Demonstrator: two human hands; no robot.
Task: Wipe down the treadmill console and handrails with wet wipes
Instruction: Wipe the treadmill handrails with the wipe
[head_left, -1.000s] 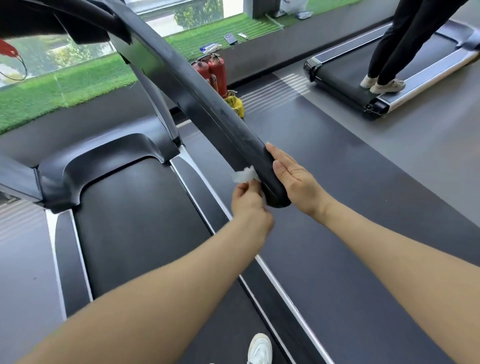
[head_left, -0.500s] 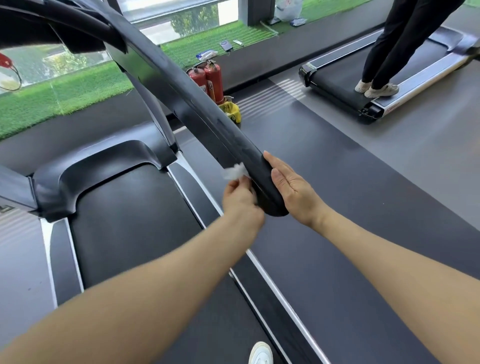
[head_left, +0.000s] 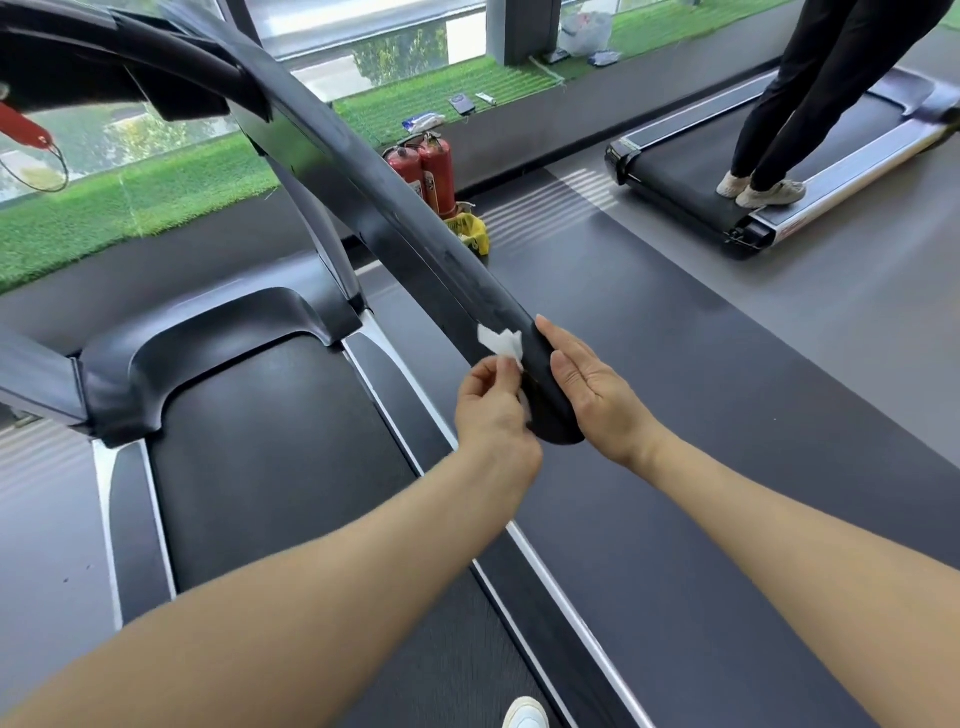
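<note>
In the head view, your left hand pinched a white wet wipe between thumb and fingers and pressed it on the black handrail, near its rounded end. Your right hand lay flat and spread against the right side of that end, not closed around it. Below was the treadmill belt. Two red fire extinguishers stood behind the handrail.
</note>
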